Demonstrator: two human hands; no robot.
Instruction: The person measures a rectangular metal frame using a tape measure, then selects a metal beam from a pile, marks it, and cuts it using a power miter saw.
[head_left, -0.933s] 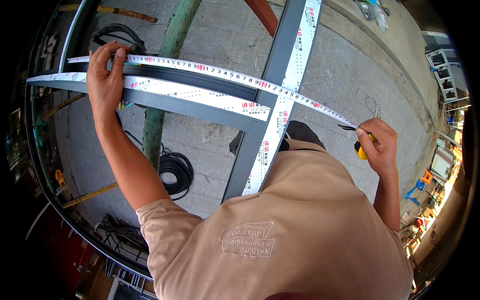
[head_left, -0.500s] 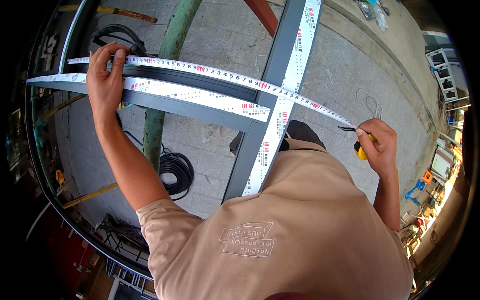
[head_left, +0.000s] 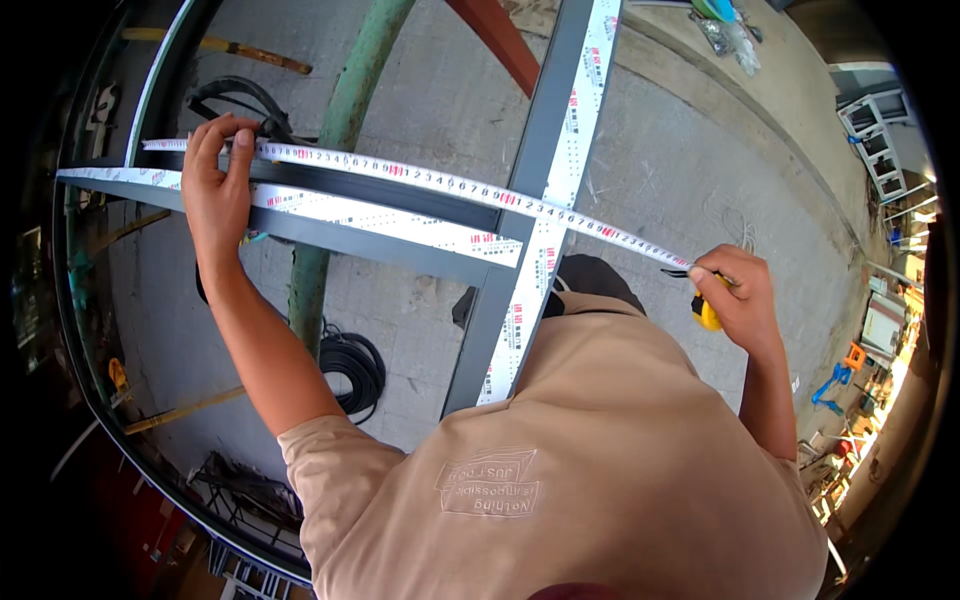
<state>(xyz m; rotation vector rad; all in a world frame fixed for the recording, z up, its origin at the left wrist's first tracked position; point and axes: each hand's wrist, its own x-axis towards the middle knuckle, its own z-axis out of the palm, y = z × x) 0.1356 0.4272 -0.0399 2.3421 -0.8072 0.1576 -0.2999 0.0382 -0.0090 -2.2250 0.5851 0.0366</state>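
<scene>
A white tape measure blade runs stretched across a dark grey metal frame that carries strips of printed white protective film. My left hand is closed over the blade near its left end, thumb on top, at the frame's crossbar. At the right, beyond the frame's long upright bar, my right hand grips the yellow and black tape measure case. The blade crosses over the upright bar and slopes down to that hand. Part of the case is hidden by my fingers.
Under the frame stand a green pipe and a reddish-brown bar. A coil of black hose lies on the paved floor beside my left forearm. A white metal frame, an orange stool and blue items line the right side.
The view has shifted slightly, so the frame sits a little lower and further left. Both hands keep their hold on the tape, which remains stretched.
</scene>
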